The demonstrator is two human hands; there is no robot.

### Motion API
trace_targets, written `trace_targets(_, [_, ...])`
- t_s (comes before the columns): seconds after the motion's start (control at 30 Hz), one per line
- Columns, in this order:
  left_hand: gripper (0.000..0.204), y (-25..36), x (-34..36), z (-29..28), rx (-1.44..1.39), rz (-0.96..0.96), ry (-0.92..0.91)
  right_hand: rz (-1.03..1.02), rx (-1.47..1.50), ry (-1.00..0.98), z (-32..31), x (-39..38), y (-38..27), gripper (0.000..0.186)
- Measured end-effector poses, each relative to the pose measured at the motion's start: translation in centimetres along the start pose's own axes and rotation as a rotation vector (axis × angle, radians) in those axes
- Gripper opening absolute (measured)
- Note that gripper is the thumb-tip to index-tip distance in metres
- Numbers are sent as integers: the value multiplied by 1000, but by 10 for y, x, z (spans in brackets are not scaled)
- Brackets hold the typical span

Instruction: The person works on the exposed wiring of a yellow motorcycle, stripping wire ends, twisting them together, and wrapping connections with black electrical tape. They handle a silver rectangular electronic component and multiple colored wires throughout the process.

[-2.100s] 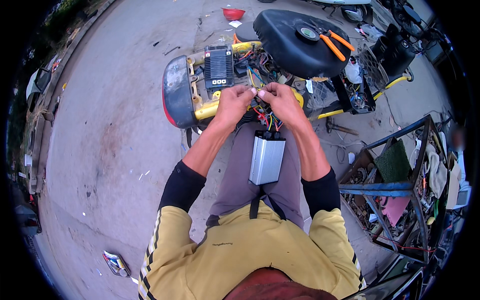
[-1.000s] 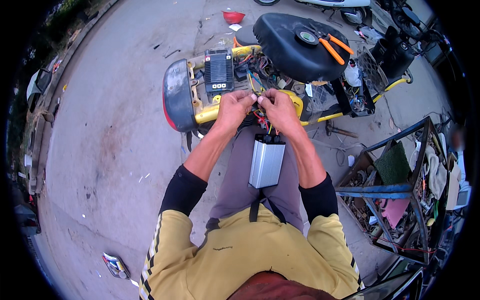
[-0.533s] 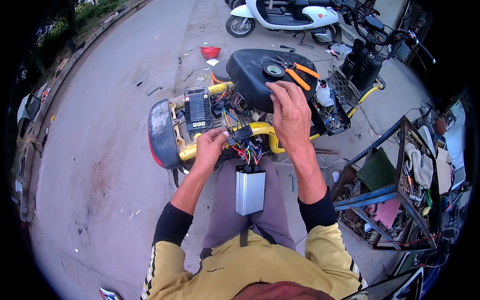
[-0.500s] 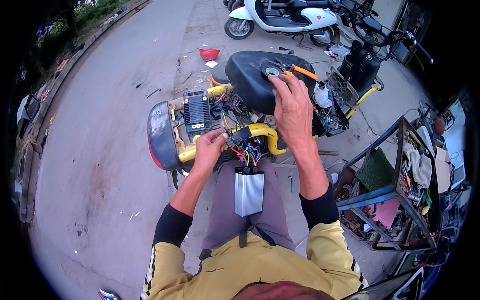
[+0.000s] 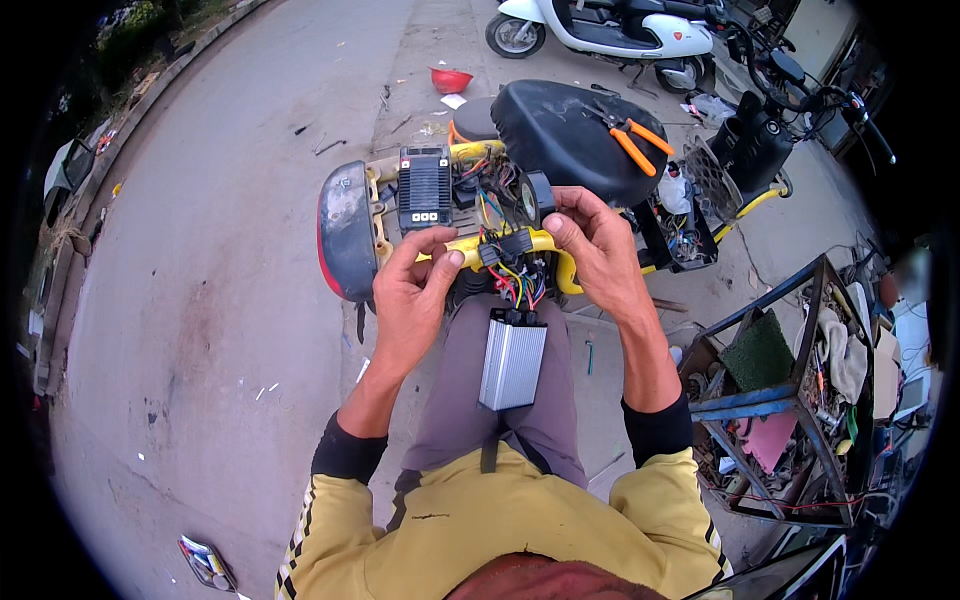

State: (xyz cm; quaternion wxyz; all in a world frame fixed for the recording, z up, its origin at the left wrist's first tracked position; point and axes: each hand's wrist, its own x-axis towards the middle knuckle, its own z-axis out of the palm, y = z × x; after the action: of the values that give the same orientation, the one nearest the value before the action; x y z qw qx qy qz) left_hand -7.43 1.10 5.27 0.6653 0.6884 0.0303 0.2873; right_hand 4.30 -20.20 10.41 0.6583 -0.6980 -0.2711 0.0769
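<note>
1. Watching via head cam: my R hand (image 5: pixel 600 245) is clamped on the blk tape roll (image 5: pixel 538 195), thumb + fingers at its right side, roll tipped on edge.
2. My L hand (image 5: pixel 408 290) is well apart from R, thumb + index by the yellow tube (image 5: pixel 463 249); can't tell if they grip anything.
3. Tape's btwn the 2 hands, much nearer R, just above the blk connectors (image 5: pixel 515 242).
4. Colored wires (image 5: pixel 519 285) at the top of the silver box (image 5: pixel 513 362), which lies on the lap, btwn the forearms.
5. Orange-handled pliers (image 5: pixel 636 147) on the blk seat (image 5: pixel 555 130), beyond R hand.
</note>
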Motion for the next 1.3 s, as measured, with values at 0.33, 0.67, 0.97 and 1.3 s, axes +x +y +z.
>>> trace_targets(0.33, [30, -11, -80, 3, 132, -23, -108, 142, 118, 38, 76, -107, 73, 37])
trace_targets(0.67, [22, -17, -94, 6, 234, 4, -68, -153, -406, 114, 93, -123, 70, 35])
trace_targets(0.97, [19, -27, -97, 9, 272, 86, -70, -173, -476, 135, 95, -124, 75, 35])
trace_targets(1.3, [20, -31, -97, 9, 233, 76, -70, -160, -467, 160, 98, -122, 74, 33])
